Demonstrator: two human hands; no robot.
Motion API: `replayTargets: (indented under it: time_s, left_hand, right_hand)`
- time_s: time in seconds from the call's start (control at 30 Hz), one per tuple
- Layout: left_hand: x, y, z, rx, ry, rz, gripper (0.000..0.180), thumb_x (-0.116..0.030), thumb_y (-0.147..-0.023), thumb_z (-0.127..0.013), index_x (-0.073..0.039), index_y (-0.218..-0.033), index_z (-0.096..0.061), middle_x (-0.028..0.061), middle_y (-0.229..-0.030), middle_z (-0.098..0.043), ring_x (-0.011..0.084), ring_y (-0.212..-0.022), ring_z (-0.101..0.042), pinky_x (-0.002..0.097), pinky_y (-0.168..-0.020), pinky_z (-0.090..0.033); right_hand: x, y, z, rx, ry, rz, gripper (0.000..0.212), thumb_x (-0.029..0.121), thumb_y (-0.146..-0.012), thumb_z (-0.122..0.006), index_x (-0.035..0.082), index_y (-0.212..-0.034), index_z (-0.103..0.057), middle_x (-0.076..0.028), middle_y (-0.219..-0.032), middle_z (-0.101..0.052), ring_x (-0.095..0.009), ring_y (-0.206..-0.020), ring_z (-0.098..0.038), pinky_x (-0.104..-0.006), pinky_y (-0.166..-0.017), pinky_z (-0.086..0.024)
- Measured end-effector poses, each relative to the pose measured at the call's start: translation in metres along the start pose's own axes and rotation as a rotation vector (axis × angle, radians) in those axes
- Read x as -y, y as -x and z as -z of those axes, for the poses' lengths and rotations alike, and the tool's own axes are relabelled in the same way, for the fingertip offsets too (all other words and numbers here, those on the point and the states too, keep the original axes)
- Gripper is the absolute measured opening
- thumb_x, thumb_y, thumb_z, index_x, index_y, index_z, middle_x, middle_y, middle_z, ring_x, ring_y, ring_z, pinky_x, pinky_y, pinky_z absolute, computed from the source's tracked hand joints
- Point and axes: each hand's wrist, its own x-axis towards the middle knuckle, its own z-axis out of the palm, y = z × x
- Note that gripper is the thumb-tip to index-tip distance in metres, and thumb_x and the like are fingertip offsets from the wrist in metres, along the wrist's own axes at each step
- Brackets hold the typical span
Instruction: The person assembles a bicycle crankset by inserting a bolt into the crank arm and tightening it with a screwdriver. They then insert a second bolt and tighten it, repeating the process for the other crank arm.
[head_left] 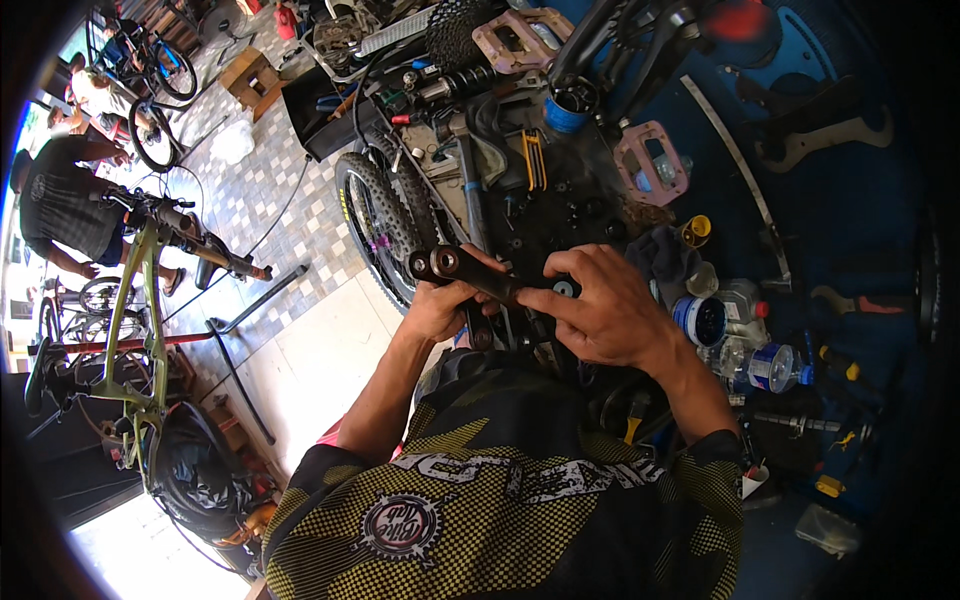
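In front of my chest, a dark metal bike linkage arm [483,277] with two round pivot eyes at its left end lies across my hands. My left hand [437,309] is closed around it from below, just under the pivot eyes. My right hand [606,308] is closed at its other end, with a fingertip pressed against the metal. Between the bent fingers of that hand shows a small grey ring [563,289]; whether it is part of the linkage arm I cannot tell. Beneath the hands, more dark parts are mostly hidden.
Tools and bike parts crowd the bench: a hammer [471,190], yellow hex keys [534,160], pink pedals [652,164], a blue-lidded jar [699,320] and a plastic bottle [768,367]. A knobby tyre [367,225] stands beside it. Left are a green bike frame [146,300] and a person [70,195].
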Motion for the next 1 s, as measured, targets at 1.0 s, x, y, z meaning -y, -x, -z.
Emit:
replayTargets:
  time_s: [1.0]
  left_hand:
    - [-0.011,-0.006,-0.012,-0.063,-0.494,-0.080,0.026,-0.006,-0.096,-0.073,0.002,-0.120,-0.067,0.0120,-0.100,-0.072,0.0136,-0.077,-0.063,0.0316,-0.067,-0.054]
  right_hand:
    - [0.011,0.042,-0.040,-0.121,-2.488,-0.539,0.077,0.007,-0.094,-0.063,-0.009,-0.161,-0.029,-0.011,-0.124,-0.055,-0.017,-0.087,-0.057,-0.0269,-0.056,-0.052]
